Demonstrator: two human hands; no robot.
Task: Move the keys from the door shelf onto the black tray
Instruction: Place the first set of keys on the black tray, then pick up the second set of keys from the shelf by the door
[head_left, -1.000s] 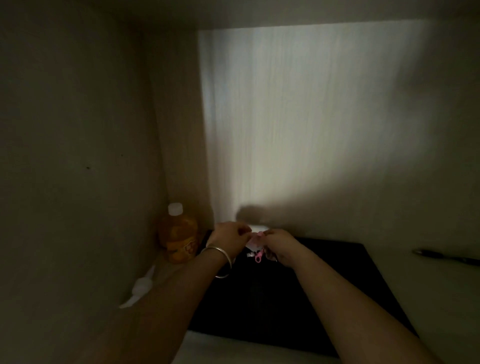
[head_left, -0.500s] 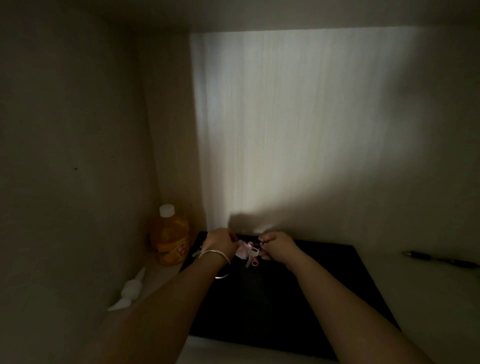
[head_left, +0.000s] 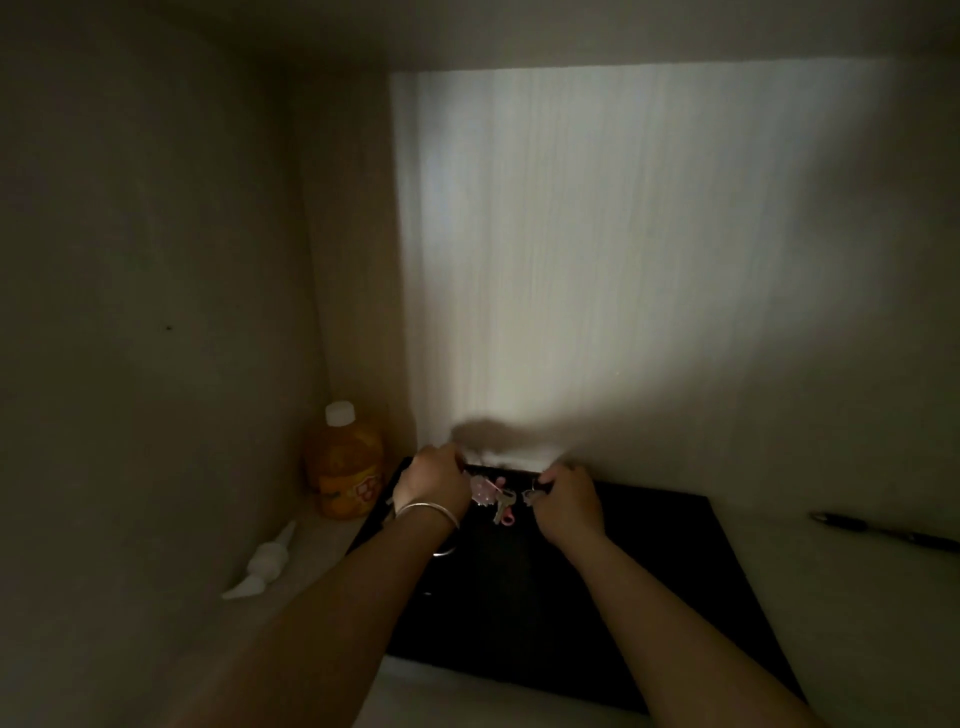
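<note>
**Keys lowered to the far edge of the tray**

The left hand (head_left: 434, 480), a thin silver bangle (head_left: 428, 512) on its wrist, was curled at the far left corner of the flat black tray (head_left: 649, 597); whether it gripped anything could not be told in the dim light. The right hand (head_left: 569, 501) was closed in a pinch at the ring end of the small bunch of metal keys with pink charms (head_left: 496, 501), which lay or hung between the two hands, over the tray's far edge.

A second before, both hands had held the bunch together, higher and close to the wall; since then they had dropped and drawn apart, spreading the keys low over the tray. By my judgement the placing was nearly done, with only the release left.

To the left of the tray stood a squat orange juice bottle with a white cap (head_left: 345, 467), and nearer lay a small white twisted wrapper-like object (head_left: 265, 561). Far right lay a dark pen (head_left: 883, 530). All rested on a pale shelf surface (head_left: 857, 623) in a dim recess, a patch of light falling on the pale wood-grain back wall (head_left: 623, 260).
</note>
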